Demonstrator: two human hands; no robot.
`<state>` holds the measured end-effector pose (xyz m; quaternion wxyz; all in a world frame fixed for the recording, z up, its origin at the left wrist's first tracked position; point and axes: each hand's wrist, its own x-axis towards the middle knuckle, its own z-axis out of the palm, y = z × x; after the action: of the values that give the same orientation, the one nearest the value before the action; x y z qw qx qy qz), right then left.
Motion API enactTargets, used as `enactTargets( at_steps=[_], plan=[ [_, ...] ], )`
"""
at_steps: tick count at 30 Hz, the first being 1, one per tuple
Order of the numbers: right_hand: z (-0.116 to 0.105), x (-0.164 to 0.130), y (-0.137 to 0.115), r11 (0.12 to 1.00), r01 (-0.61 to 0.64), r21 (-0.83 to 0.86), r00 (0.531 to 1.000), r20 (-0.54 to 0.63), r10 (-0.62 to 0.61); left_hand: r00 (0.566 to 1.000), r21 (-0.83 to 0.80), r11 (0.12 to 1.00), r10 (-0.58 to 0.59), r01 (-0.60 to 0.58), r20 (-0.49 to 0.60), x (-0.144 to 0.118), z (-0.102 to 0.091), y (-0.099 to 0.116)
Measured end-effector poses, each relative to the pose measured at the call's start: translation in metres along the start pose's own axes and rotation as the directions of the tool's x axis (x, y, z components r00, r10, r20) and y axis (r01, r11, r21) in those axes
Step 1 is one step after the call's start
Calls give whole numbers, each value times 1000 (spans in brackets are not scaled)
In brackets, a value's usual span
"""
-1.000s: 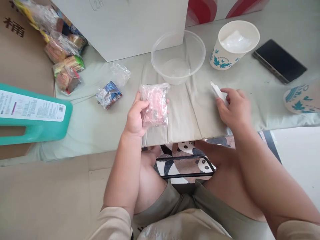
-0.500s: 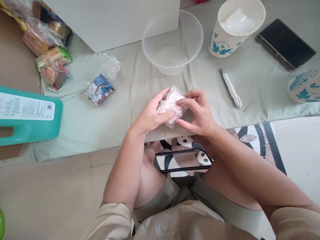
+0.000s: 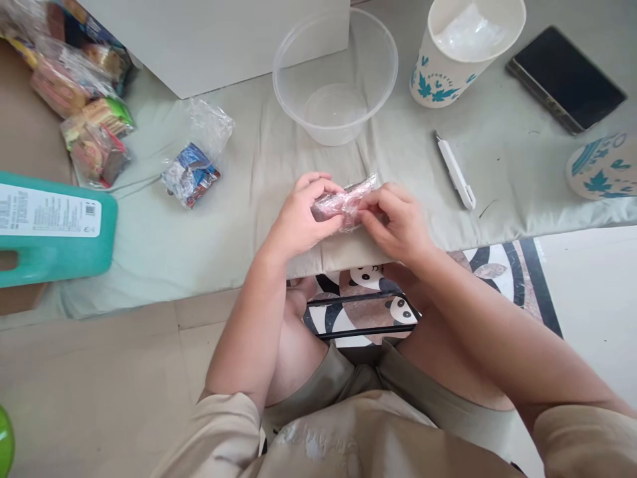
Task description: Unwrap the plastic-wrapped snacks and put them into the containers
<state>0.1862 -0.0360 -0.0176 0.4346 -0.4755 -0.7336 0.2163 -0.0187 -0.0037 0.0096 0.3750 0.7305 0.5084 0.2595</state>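
Now the right hand [image 3: 398, 222] has left the white cutter [image 3: 455, 171] on the cloth and joined the left hand [image 3: 298, 219], both sets of fingers pinching the pink packet [image 3: 344, 199]

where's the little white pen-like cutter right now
In the head view, the slim white cutter lies on the pale cloth, right of centre, just beyond the right hand and below the leaf-patterned paper cup.

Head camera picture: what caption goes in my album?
Both hands, left and right, grip a pink wrapped packet beside a clear bowl.
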Motion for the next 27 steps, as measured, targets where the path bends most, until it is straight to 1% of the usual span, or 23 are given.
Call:
enactTargets(
  at_steps=[2,4,5,6,7,9,10,12,15,18,21,23,24,26,27],
  plan=[
    [-3,0,-2,997,-73,34,997,16,72,996,39,999,1,3,-93,1,1,-8],
    [-5,-1,-1,984,-164,71,986,-7,164,984,51,999,9,0,-176,2,2,-14],
    [-6,-1,0,972,-211,101,976,-25,214,979,61,998,30,-19,-200,2,2,-15],
    [-6,-2,1,958,-252,139,965,-42,260,977,77,996,61,-46,-205,3,3,-15],
    [-6,-3,3,942,-283,178,954,-49,296,978,98,992,93,-75,-187,3,3,-14],
    [-8,-4,7,922,-317,224,941,-47,335,984,128,985,132,-117,-118,4,5,-9],
    [-9,-4,10,921,-322,221,939,-45,340,987,133,984,134,-121,-91,4,5,-7],
    [-14,-3,17,929,-327,175,937,-67,342,991,127,987,109,-98,-80,4,5,-3],
    [-22,-2,29,929,-347,131,918,-156,364,991,88,994,68,-58,-116,4,2,-4],
    [-29,-2,39,911,-380,162,882,-232,410,991,44,998,44,-39,-125,3,-6,-9],
    [-31,-4,45,893,-408,188,849,-281,447,992,-26,999,29,-32,-121,2,-12,-15],
    [-32,-4,45,913,-388,125,854,-324,407,990,-64,997,38,-46,-136,1,-15,-17],
    [-32,-4,44,931,-360,55,867,-350,355,987,-58,996,52,-62,-154,1,-15,-18],
    [-32,-2,40,956,-261,-131,900,-390,193,977,18,995,99,-98,-188,1,-13,-16],
    [-32,-1,37,955,-201,-220,920,-378,106,972,77,991,125,-111,-198,1,-12,-14]
  ],
)
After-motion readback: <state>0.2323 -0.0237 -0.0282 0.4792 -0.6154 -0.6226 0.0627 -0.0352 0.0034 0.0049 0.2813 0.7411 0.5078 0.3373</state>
